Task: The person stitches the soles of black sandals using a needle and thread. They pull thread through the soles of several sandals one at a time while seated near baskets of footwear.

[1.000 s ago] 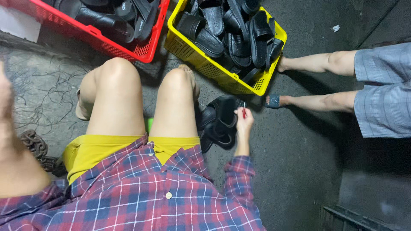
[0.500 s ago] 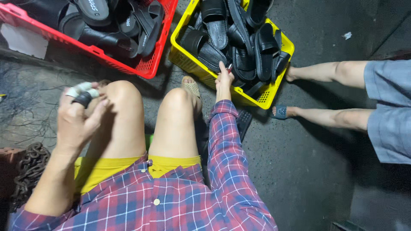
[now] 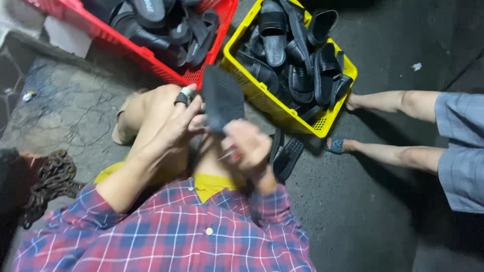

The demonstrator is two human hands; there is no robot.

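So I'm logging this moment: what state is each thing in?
Black sandal: held up by both hands.
Left hand: gripping the sandal.
Right hand: on the sandal, small tool in fingers.
Yellow crate: full of sandals.
Red crate: holding sandals.

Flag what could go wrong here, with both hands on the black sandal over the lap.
1. The right hand seems to hold a small pointed tool close to the left hand gripping the black sandal; a slip might nick a finger.
2. The work sits just above bare knees, so a slip could reach skin.
3. Loose sandals lie near another person's foot, a possible trip hazard.
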